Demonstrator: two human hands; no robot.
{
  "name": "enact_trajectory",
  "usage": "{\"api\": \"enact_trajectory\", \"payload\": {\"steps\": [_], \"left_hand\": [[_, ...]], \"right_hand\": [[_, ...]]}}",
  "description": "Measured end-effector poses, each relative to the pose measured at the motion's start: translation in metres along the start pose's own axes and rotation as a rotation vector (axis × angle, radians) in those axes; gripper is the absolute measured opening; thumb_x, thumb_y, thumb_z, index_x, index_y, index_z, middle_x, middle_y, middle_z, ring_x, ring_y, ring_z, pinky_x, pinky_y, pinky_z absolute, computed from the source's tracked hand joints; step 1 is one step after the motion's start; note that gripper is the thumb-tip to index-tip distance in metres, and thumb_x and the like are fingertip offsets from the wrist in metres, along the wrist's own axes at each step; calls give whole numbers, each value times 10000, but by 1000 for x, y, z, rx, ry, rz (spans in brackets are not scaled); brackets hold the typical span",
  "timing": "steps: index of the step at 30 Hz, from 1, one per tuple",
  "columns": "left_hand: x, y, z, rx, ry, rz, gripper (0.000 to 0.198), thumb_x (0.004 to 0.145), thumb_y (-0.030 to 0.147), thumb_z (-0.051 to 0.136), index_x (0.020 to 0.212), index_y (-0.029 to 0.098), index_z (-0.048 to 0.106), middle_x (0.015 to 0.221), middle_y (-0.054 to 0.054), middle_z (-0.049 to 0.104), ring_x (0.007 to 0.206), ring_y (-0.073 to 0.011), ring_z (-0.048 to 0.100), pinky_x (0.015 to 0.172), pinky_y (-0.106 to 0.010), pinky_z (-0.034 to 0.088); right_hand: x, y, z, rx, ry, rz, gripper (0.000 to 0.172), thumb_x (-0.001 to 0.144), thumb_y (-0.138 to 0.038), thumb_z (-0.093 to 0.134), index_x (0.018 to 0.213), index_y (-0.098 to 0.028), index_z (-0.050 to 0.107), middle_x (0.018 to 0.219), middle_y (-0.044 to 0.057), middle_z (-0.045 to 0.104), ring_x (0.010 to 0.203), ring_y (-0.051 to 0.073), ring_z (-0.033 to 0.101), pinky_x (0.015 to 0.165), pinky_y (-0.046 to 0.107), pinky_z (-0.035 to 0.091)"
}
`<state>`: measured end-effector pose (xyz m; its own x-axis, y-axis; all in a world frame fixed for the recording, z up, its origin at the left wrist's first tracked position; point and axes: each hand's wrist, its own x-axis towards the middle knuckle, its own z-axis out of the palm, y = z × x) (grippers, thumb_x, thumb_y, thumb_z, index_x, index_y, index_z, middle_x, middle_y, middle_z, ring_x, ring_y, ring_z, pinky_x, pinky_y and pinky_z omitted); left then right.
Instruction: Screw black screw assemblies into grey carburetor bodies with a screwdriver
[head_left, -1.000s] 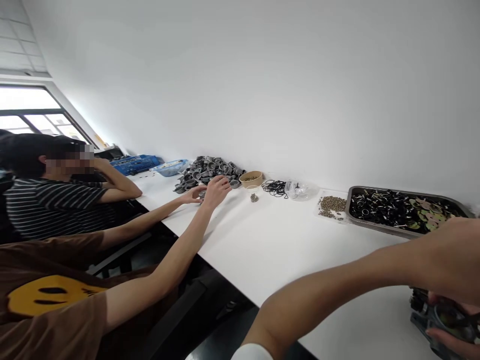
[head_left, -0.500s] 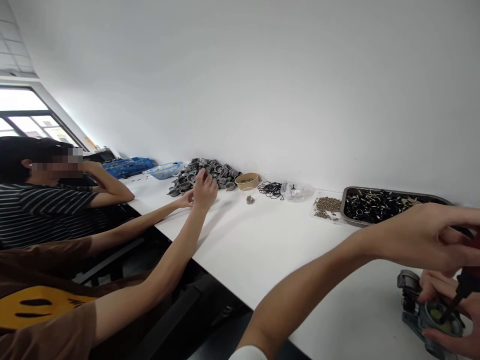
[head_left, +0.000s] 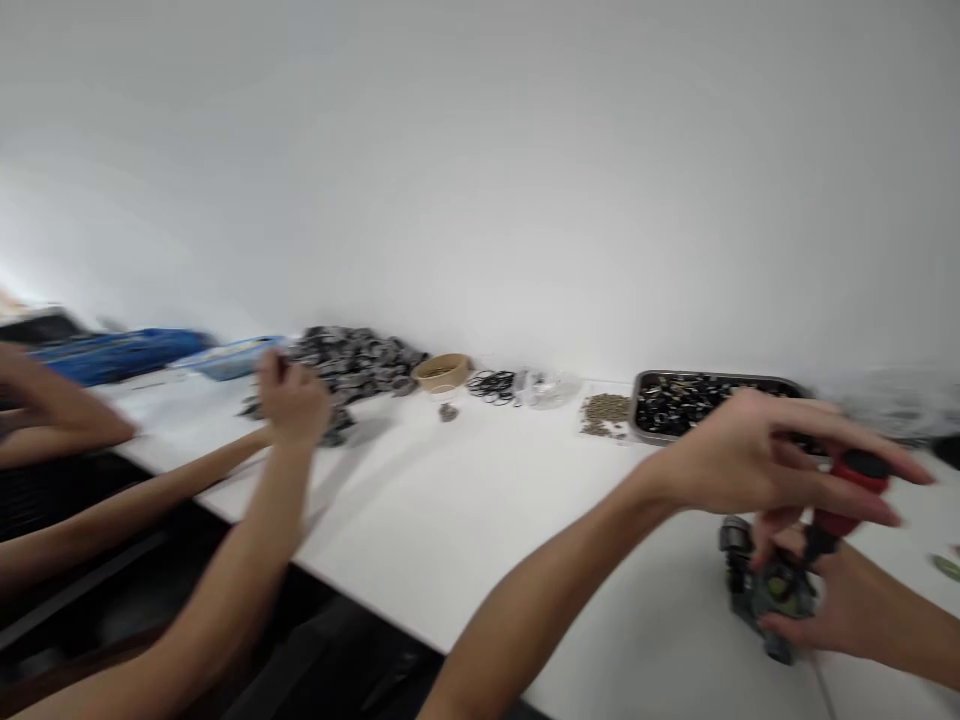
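Gripping grey part [head_left: 772, 592] at 4 o'clock on desk [head_left: 480, 520].
Clasping it with right hand [head_left: 840, 608], clenching red screwdriver [head_left: 862, 468] in left hand [head_left: 750, 460]; open desk toward 9 o'clock, edge at 7, tray [head_left: 675, 376] at 12.

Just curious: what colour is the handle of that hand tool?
Red handle, black below; head view.

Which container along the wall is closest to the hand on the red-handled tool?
The metal tray of black rings, just behind the left hand; the tan bowl and blue crate lie farther left.
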<state>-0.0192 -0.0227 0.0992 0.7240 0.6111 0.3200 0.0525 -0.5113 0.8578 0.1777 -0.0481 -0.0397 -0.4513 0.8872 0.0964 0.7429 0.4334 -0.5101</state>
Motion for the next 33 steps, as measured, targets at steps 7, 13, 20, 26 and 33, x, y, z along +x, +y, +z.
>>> {"api": "enact_trajectory", "payload": {"steps": [7, 13, 20, 26, 33], "left_hand": [[5, -16, -10, -255, -118, 113, 178, 853, 210, 631, 1002, 167, 718, 953, -85, 644, 695, -124, 640, 506, -203, 550], [9, -18, 4, -250, -2, 116, 156, 716, 236, 782, 846, 164, 733, 832, -36, 574, 601, -79, 551, 456, -182, 498], [11, -28, -4, -276, -21, 59, 388, 684, 256, 812, 1065, 217, 748, 751, -24, 574, 621, -138, 629, 422, -193, 497], [5, -20, -12, -174, -116, 15, 343, 812, 240, 682, 1154, 211, 705, 860, -73, 639, 680, -154, 634, 512, -232, 522], [9, -21, -2, -189, -44, 85, 162, 802, 293, 709, 905, 170, 733, 959, -81, 602, 720, -128, 593, 637, -265, 558]], "right_hand": [[9, -33, -21, 157, -114, 84, 316, 586, -259, 783, 825, -188, 589, 989, 36, 613, 829, 188, 572, 699, 287, 496], [6, -30, -20, 216, -116, 51, 364, 601, -288, 793, 890, -191, 595, 940, 18, 586, 782, 158, 547, 661, 265, 468], [13, -20, -14, 188, -116, -49, 377, 573, -306, 826, 825, -182, 574, 871, -9, 570, 733, 127, 535, 667, 256, 437], [14, -15, -11, 176, -97, -84, 386, 565, -322, 828, 787, -178, 548, 894, -5, 575, 763, 134, 543, 687, 260, 437], [12, -21, -13, 195, -98, -55, 365, 548, -266, 820, 785, -183, 554, 809, -22, 565, 691, 119, 521, 634, 247, 436]]}}
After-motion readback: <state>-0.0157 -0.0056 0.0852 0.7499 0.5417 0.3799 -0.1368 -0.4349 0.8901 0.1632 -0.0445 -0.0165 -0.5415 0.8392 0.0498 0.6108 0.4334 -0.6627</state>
